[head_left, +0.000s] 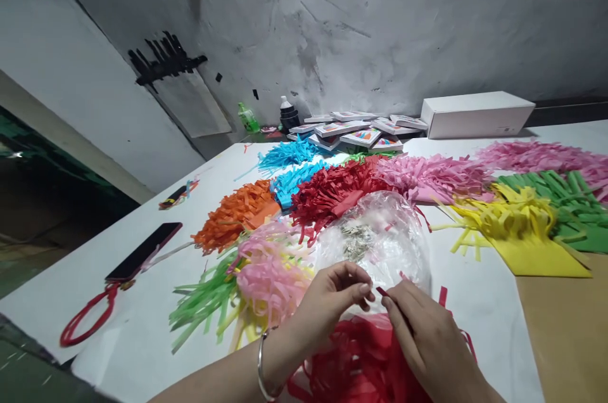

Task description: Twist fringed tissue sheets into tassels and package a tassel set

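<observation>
My right hand (425, 330) pinches a narrow red paper strip (381, 291) between thumb and fingers, its tip pointing left. Facing it, my left hand (335, 292) wears a silver bangle at the wrist. Its fingers are curled toward the thumb, and whatever they may hold is too small to make out. Beneath both hands lies a heap of red fringed paper (365, 362), partly covered by them. Just beyond them, a clear plastic bag (399, 238) holds small metallic pieces (357, 241).
Fringed paper bundles lie around: orange (237, 213), dark red (339, 194), pink (432, 175), yellow (517, 219) and green (577, 206). A phone (145, 252) with a red strap rests at left. Flat packs (349, 128) and a white box (475, 115) stand by the wall.
</observation>
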`<state>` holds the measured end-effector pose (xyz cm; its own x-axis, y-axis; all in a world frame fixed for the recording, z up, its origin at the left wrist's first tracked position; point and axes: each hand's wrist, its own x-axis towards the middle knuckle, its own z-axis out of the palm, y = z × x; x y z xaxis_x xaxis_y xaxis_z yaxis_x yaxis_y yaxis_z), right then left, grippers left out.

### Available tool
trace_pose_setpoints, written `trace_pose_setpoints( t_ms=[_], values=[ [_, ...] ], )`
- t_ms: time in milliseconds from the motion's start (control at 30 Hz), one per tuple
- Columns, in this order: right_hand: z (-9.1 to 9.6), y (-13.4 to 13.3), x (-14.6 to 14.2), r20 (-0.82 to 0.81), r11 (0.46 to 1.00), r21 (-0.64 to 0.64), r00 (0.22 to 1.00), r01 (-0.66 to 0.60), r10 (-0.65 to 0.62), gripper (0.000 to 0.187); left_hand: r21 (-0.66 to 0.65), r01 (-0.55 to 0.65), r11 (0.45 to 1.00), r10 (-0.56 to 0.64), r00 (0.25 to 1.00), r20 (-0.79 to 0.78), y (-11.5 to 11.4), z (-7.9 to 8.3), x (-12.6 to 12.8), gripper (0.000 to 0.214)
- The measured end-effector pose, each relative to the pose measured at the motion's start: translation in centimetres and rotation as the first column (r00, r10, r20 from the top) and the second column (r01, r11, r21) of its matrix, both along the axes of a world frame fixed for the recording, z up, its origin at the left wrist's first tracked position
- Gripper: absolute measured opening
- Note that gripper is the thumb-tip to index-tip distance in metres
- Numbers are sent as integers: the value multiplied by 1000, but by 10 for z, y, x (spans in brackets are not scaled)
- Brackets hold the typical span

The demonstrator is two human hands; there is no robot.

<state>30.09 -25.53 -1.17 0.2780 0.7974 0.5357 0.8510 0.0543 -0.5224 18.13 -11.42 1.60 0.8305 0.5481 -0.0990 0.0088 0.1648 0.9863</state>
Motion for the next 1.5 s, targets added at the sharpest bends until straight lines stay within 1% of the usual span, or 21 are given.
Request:
trace_pose_setpoints(
  t_ms=[33,67,100,133,167,200,233,333,433,500,633,767,833,867,1000,1067,1300,1400,1500],
  values=[
    [-1,0,1,-30,1000,-2,1000,8,-8,23,248,17,969,-18,1000,0,3,0,1,6],
    [-3,0,2,-57,1000,-8,998,19,-19,24,480,47,876,-45,999,-15,8,0,2,6],
    [-4,0,3,-80,999,-20,996,29,-31,25,652,84,754,-75,996,-42,12,1,4,11],
    [-4,0,4,-101,999,-36,994,36,-39,26,753,124,647,-103,992,-75,15,2,5,15],
    [-4,0,5,-126,998,-50,991,40,-47,27,795,161,585,-126,986,-107,18,4,7,18],
    [-3,0,5,-163,997,-58,985,41,-50,27,799,182,573,-136,983,-127,20,7,9,18],
    [-2,1,6,-212,998,-55,976,32,-43,26,783,187,593,-134,982,-132,20,10,10,16],
    [2,1,6,-386,1000,-8,923,-7,4,24,693,169,701,-114,986,-125,17,17,12,9],
    [3,1,5,-497,1000,-2,867,-18,15,21,587,154,795,-104,988,-118,10,19,11,8],
    [2,1,4,-547,999,-26,837,-24,6,20,533,132,835,-84,990,-115,6,16,9,8],
    [4,2,3,-629,996,-69,777,-57,1,20,432,103,896,-65,993,-102,1,10,8,8],
    [7,2,4,-645,996,-81,763,-26,-33,18,250,111,962,-92,992,-84,1,8,11,7],
    [7,3,4,-637,997,-75,770,-13,-38,19,187,97,978,-84,994,-73,1,8,12,8],
    [6,3,4,-633,998,-66,774,-12,-33,19,178,84,980,-72,995,-73,1,8,12,8],
    [2,4,2,-605,999,-30,796,-12,-8,18,212,37,976,-17,995,-95,-1,12,10,7],
    [0,4,1,-592,1000,-23,806,-6,-9,18,211,30,977,-8,995,-102,-2,12,10,6],
    [2,3,1,-624,998,-61,781,-20,-22,17,123,20,992,-6,994,-112,-4,12,10,6],
    [0,4,2,-604,997,-72,796,-4,-41,18,108,24,994,-11,993,-120,-5,11,10,6],
    [-3,4,2,-583,997,-71,811,13,-53,18,94,-1,996,11,994,-107,-4,10,10,7]
  ],
)
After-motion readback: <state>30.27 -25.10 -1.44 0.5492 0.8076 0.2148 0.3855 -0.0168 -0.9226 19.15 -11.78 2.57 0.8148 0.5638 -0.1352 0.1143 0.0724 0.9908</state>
